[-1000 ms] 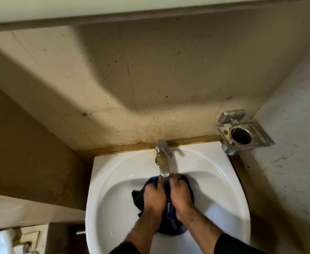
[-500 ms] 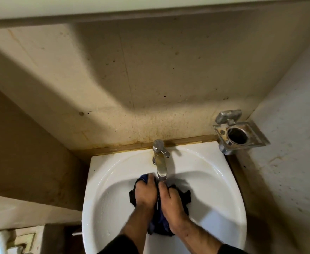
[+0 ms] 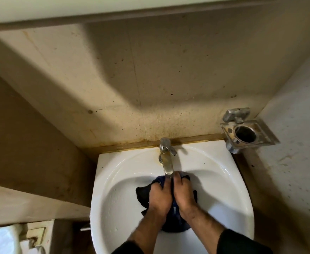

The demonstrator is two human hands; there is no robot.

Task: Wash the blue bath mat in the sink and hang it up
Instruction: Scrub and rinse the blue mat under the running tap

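While bunched under chrome faucet, dark blue mat is sitting in glossy white sink; left hand, right hand gripping, 2 fists pressing together.

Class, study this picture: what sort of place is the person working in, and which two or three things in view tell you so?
Most likely a small bathroom or washroom. A white ceramic sink is fixed against a stained wall, a chrome tap stands at its back edge, and a metal wall-mounted holder hangs beside it at the right.

the mat is lying in the sink, under both hands, in front of the tap. the holder is sitting to the right.
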